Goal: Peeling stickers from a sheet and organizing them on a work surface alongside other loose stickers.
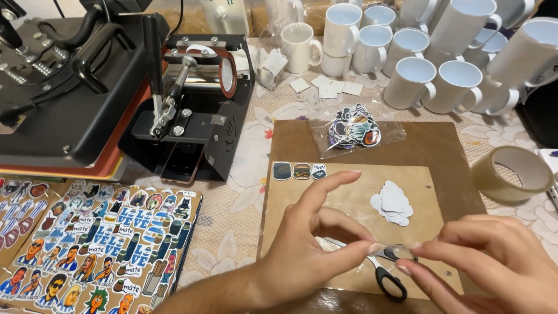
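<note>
Both hands (401,256) pinch seemingly clear tape (396,251) stretched sideways.

A clear plastic bag (356,132) of cut colourful stickers lies at the far edge of the brown board, and three small stickers (300,171), dark, burger-shaped and black, sit in a row on the tan sheet just below it. At lower left, printed sticker sheets (99,244) crowded with cartoon faces and blue-and-white designs overlap on the table. Small white squares (328,87), possibly blank labels, lie near the mugs.
</note>
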